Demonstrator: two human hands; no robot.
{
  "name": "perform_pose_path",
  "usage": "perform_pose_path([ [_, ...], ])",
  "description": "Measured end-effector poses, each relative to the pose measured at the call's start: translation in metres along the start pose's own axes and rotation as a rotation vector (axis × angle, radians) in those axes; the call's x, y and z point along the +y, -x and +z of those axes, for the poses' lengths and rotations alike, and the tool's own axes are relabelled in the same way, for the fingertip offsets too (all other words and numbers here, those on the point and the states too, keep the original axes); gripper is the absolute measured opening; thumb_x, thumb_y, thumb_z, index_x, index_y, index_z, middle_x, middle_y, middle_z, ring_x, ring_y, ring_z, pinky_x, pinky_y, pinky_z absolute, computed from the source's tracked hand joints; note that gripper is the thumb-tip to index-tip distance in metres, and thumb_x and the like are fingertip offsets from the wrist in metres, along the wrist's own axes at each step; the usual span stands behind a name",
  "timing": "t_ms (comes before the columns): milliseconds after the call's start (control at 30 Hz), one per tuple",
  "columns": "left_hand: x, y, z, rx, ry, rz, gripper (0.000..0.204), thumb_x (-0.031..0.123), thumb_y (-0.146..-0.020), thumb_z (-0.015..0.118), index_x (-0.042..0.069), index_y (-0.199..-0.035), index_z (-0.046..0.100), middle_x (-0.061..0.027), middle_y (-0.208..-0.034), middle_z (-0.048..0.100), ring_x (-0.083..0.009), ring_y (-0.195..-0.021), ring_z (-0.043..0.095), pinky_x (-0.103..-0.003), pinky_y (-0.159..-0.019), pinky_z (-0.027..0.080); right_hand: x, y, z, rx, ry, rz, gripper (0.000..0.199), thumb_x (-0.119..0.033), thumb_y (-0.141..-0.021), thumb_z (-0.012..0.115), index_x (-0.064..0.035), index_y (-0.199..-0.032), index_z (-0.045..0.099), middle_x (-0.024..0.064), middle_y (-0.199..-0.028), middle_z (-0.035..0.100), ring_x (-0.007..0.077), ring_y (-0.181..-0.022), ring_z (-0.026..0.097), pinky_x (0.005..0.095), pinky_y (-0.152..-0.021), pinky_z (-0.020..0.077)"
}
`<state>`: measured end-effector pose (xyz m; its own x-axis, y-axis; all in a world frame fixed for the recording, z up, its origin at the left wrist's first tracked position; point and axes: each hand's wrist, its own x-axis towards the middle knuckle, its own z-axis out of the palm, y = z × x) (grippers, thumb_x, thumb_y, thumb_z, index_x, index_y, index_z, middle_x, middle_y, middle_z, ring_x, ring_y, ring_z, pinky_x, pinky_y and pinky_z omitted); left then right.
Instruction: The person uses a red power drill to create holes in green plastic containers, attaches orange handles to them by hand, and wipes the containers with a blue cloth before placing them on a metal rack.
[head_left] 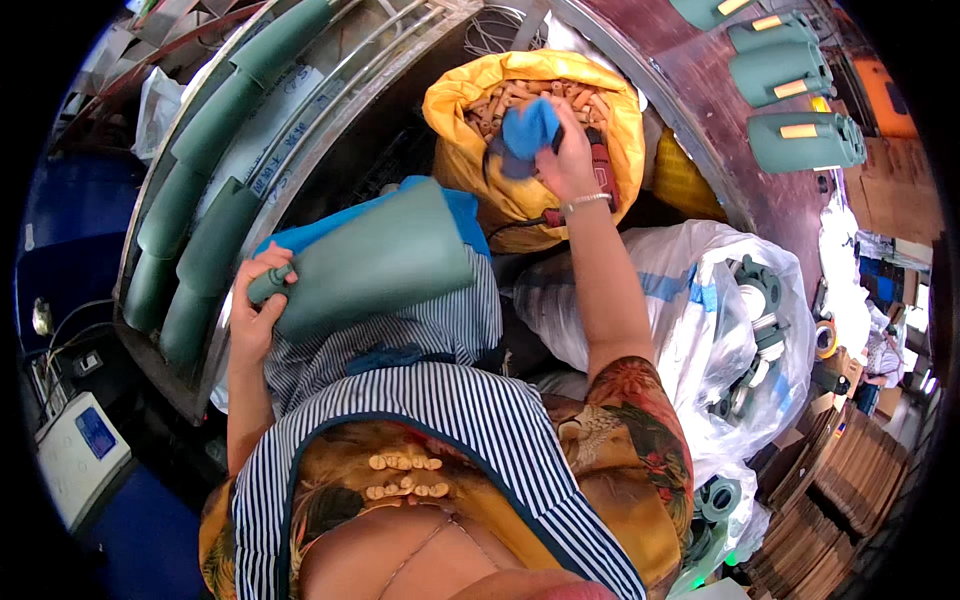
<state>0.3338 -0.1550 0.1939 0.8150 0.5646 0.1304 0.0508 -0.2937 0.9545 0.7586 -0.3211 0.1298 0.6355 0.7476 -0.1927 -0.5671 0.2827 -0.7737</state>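
My left hand [256, 305] is wrapped round the narrow neck of a dark green, tapered plastic part [380, 260], which lies tilted across my lap on a blue cloth [445, 200] and my striped apron [375, 335]. Its wide end points right. Further off, my right hand [570, 160] is closed on a blue cloth [530, 127], smeared by motion. That hand is above a yellow sack [460, 110] filled with short tan cylindrical pieces [510, 95]. Beside my right wrist, a dark red tool [603, 165] with a cord rests against the sack.
Several similar green parts [215, 120] lie along a metal-edged bench at left; others [780, 75] with tan strips stand at the upper right. A clear plastic bag [690, 280] of green and white parts sits at my right. Stacked cardboard [860, 460] lies beyond it.
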Motion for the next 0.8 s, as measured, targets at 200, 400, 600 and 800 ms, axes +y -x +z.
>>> perform_pose_path([
  [200,-0.037,0.022,0.01,0.0,0.004,-0.207,0.032,-0.001,-0.08,0.066,0.005,-0.11,0.054,-0.0092,-0.11,0.06,-0.0306,-0.119,0.054,-0.043,-0.107,0.037,0.069,0.007,-0.162,0.724,0.428,-0.481,0.019,-0.01,-0.093,0.06,0.0019,-0.108,0.06,0.0092,-0.099,0.065,0.0193,-0.077,0.065,0.0295,-0.065,0.0524],
  [400,-0.028,0.019,0.019,-0.014,-0.346,-0.329,0.041,-0.011,-0.075,0.062,0.003,-0.113,0.057,-0.0116,-0.104,0.059,-0.0263,-0.102,0.059,-0.032,-0.094,0.043,0.069,0.042,-0.219,1.246,0.444,0.137,0.03,-0.019,-0.082,0.077,-0.0022,-0.103,0.064,0.0075,-0.09,0.066,0.0218,-0.069,0.063,0.0345,-0.059,0.055],
  [600,-0.03,0.031,0.03,0.061,-0.456,-0.215,0.041,-0.01,-0.076,0.062,0.003,-0.115,0.058,-0.0124,-0.101,0.058,-0.0284,-0.098,0.057,-0.034,-0.091,0.043,0.081,0.055,-0.235,0.998,-0.052,0.346,0.043,-0.026,-0.08,0.081,-0.0126,-0.116,0.062,0.0091,-0.099,0.064,0.0279,-0.087,0.061,0.0457,-0.074,0.0542],
  [800,-0.031,0.034,0.031,0.101,-0.513,-0.117,0.042,-0.006,-0.077,0.064,0.004,-0.118,0.057,-0.0135,-0.102,0.059,-0.0302,-0.098,0.057,-0.037,-0.09,0.043,0.081,0.056,-0.258,0.96,-0.074,0.41,0.041,-0.035,-0.081,0.08,-0.0118,-0.108,0.062,0.006,-0.098,0.065,0.0232,-0.086,0.062,0.0375,-0.073,0.0535],
])
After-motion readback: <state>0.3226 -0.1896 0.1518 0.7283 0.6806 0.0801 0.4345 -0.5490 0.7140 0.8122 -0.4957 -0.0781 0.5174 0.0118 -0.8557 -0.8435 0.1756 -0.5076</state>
